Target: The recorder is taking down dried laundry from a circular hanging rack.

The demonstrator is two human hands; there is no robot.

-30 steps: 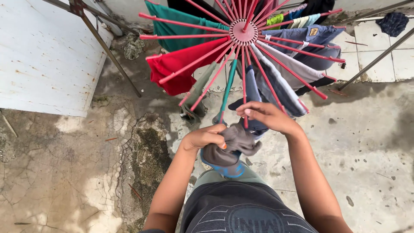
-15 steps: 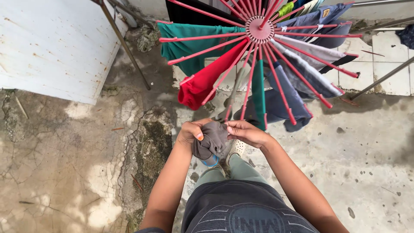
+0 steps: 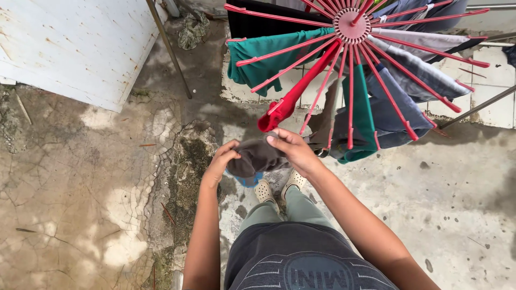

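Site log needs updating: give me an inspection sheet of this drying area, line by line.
Surface: cracked concrete ground, mossy seam, stains.
Job's things: crumpled grey garment held between both hands; pink spoked drying rack hung with green, red, grey and blue clothes.
Clutter: rag heap near the wall.
Grippers: left hand and right hand both grip the garment.
Cables: nothing seen.
Surroundings: white metal panel, slanting poles, tiled patch, the person's clogs.

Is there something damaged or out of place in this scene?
Yes. The concrete floor is cracked, with dark mossy growth along the cracks. A crumpled cloth lies on the ground by the white panel. Both hands hold a grey garment normally.
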